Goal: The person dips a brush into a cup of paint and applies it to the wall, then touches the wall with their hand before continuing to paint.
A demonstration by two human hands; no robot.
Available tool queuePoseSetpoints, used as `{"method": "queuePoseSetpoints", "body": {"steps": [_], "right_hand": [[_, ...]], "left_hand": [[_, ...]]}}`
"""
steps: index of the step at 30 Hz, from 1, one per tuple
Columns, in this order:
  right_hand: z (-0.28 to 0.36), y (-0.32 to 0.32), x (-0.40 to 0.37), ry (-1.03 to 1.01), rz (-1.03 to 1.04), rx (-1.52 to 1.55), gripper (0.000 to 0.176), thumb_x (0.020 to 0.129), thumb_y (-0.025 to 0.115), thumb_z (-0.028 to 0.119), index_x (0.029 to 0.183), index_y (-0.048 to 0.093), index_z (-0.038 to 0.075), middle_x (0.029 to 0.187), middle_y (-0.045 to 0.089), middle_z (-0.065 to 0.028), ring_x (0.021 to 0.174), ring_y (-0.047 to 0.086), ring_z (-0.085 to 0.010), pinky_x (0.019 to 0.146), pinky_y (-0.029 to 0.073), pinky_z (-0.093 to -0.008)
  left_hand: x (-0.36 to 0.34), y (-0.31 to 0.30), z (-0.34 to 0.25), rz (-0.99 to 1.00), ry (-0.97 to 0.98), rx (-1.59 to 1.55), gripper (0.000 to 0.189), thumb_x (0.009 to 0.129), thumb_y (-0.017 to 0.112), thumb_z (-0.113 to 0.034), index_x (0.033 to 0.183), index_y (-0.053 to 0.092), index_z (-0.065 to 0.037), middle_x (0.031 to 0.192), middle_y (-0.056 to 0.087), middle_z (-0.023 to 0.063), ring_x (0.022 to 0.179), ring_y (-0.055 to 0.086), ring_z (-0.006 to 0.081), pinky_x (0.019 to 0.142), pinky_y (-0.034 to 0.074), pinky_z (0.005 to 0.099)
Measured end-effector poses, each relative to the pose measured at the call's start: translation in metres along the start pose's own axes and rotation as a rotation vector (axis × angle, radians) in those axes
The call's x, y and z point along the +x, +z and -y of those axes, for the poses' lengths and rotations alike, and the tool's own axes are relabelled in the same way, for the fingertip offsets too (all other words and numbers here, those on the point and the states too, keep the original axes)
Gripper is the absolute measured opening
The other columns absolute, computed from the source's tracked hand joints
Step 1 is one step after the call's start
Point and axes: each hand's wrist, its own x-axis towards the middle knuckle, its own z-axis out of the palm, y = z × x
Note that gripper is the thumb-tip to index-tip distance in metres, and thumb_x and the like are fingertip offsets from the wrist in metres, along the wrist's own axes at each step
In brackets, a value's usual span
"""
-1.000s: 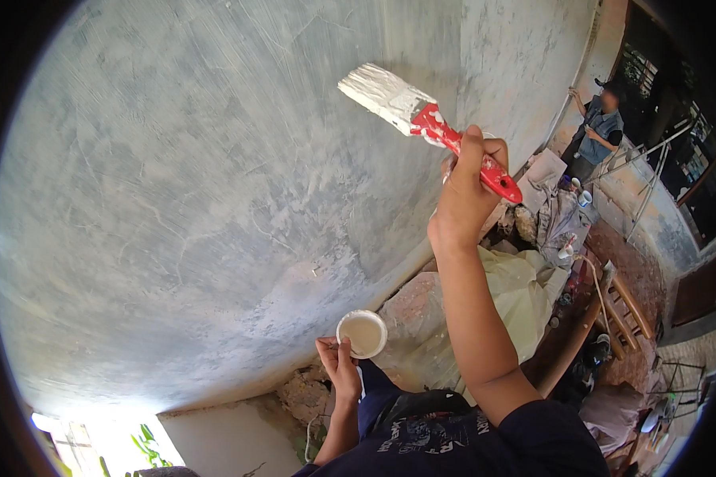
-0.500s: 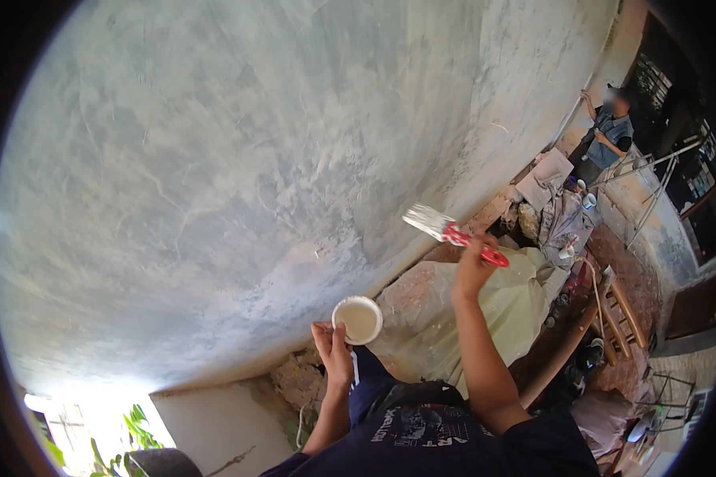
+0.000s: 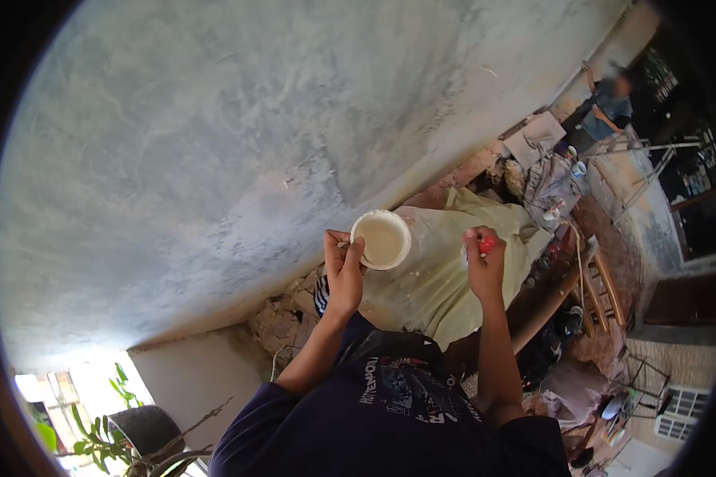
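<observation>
My left hand (image 3: 345, 274) grips the rim of a round white tub (image 3: 383, 240), thumb over the edge. Pale, cream-coloured liquid fills part of the tub. To the right, my right hand (image 3: 486, 262) is closed around the red handle of a paintbrush (image 3: 488, 244). The handle's end points up toward me, and the bristles are mostly hidden behind and below the hand. Both hands are in front of my body, over a pale yellow-green sheet (image 3: 429, 294). Beyond them rises a grey, patchy plastered wall (image 3: 239, 135).
Rubble (image 3: 278, 322) lies along the wall's foot. A wooden chair (image 3: 601, 294) lies at the right, near a metal frame (image 3: 648, 179). Another person (image 3: 608, 107) stands by the wall at the far right. A potted plant (image 3: 139, 433) is at lower left.
The paintbrush has turned from lying sideways with bristles toward the wall to pointing down, away from view. The tub has come up and right in view, closer to my right hand.
</observation>
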Motion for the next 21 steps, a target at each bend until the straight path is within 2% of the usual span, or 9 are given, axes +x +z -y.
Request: {"method": "queuePoseSetpoints", "body": {"steps": [1, 2, 3, 5, 8, 12, 17, 21], "right_hand": [[0.002, -0.002, -0.003, 0.061, 0.073, -0.058, 0.018, 0.091, 0.057, 0.017, 0.080, 0.060, 0.003, 0.073, 0.061, -0.0070, 0.069, 0.052, -0.0201, 0.073, 0.038, -0.0326], [0.007, -0.003, -0.005, 0.044, 0.066, -0.058, 0.016, 0.090, 0.058, 0.013, 0.079, 0.060, 0.000, 0.070, 0.059, -0.0029, 0.066, 0.050, -0.0131, 0.065, 0.038, -0.0266], [0.018, -0.006, -0.007, 0.049, 0.059, -0.059, 0.016, 0.090, 0.058, 0.013, 0.079, 0.060, 0.000, 0.070, 0.059, -0.0029, 0.066, 0.050, -0.0131, 0.065, 0.038, -0.0266], [0.042, -0.012, -0.013, 0.299, 0.120, 0.332, 0.017, 0.090, 0.059, 0.012, 0.080, 0.062, -0.001, 0.069, 0.057, 0.0025, 0.065, 0.045, -0.0056, 0.059, 0.035, -0.0217], [0.044, -0.011, -0.024, 0.319, 0.199, 0.392, 0.019, 0.089, 0.062, 0.016, 0.082, 0.063, -0.001, 0.067, 0.053, 0.0074, 0.063, 0.039, -0.0009, 0.056, 0.031, -0.0193], [0.046, -0.005, -0.032, 0.287, 0.287, 0.382, 0.018, 0.087, 0.063, 0.015, 0.080, 0.063, -0.001, 0.064, 0.050, 0.0070, 0.059, 0.038, -0.0010, 0.053, 0.030, -0.0191], [0.052, 0.008, -0.030, 0.314, 0.273, 0.478, 0.017, 0.086, 0.065, 0.014, 0.076, 0.062, 0.000, 0.061, 0.045, 0.0084, 0.055, 0.034, -0.0005, 0.049, 0.027, -0.0196], [0.061, 0.015, -0.031, 0.368, 0.297, 0.536, 0.019, 0.086, 0.065, 0.014, 0.073, 0.060, 0.000, 0.060, 0.044, 0.0085, 0.055, 0.034, -0.0006, 0.049, 0.026, -0.0199]], "left_hand": [[-0.001, 0.005, 0.001, 0.029, -0.001, -0.016, 0.013, 0.094, 0.048, -0.009, 0.098, 0.036, -0.011, 0.064, 0.048, -0.0023, 0.051, 0.035, 0.0028, 0.046, 0.026, 0.0205], [-0.001, 0.009, 0.002, 0.043, -0.005, -0.016, 0.013, 0.094, 0.048, -0.009, 0.098, 0.036, -0.011, 0.064, 0.048, -0.0023, 0.051, 0.035, 0.0028, 0.046, 0.026, 0.0205], [-0.003, 0.013, 0.004, 0.064, -0.007, -0.020, 0.013, 0.094, 0.048, -0.009, 0.098, 0.035, -0.011, 0.065, 0.048, -0.0022, 0.052, 0.035, 0.0026, 0.046, 0.026, 0.0203], [-0.009, 0.018, 0.006, 0.088, -0.010, -0.020, 0.013, 0.095, 0.048, -0.009, 0.098, 0.035, -0.011, 0.065, 0.049, -0.0020, 0.052, 0.035, 0.0025, 0.046, 0.026, 0.0202], [-0.013, 0.026, 0.008, 0.111, -0.025, -0.026, 0.014, 0.095, 0.048, -0.009, 0.098, 0.035, -0.012, 0.067, 0.049, -0.0016, 0.053, 0.035, 0.0027, 0.046, 0.027, 0.0200], [-0.020, 0.028, 0.010, 0.094, -0.021, -0.057, 0.015, 0.095, 0.048, -0.009, 0.098, 0.034, -0.012, 0.070, 0.050, -0.0010, 0.053, 0.037, 0.0029, 0.046, 0.028, 0.0199], [-0.022, 0.034, 0.014, 0.011, 0.030, -0.030, 0.014, 0.094, 0.051, -0.011, 0.096, 0.037, -0.012, 0.067, 0.049, -0.0016, 0.055, 0.039, 0.0037, 0.049, 0.033, 0.0207], [-0.025, 0.037, 0.018, -0.058, 0.076, -0.054, 0.016, 0.095, 0.051, -0.011, 0.098, 0.035, -0.011, 0.072, 0.052, 0.0011, 0.057, 0.043, 0.0047, 0.051, 0.037, 0.0212]]}}
